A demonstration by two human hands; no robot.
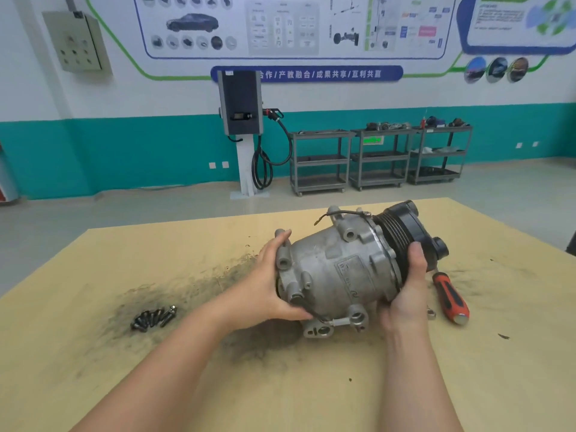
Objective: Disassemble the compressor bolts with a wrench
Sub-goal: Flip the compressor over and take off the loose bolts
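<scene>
Currently your left hand and right hand clasp the grey cast-metal compressor mid-desk; likely heavy, greasy: support both ends.

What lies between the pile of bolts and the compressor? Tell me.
In the head view, the left hand and its forearm cross that stretch, gripping the compressor at its rear end. Otherwise only grimy, dark-stained table separates it from the bolts.
</scene>
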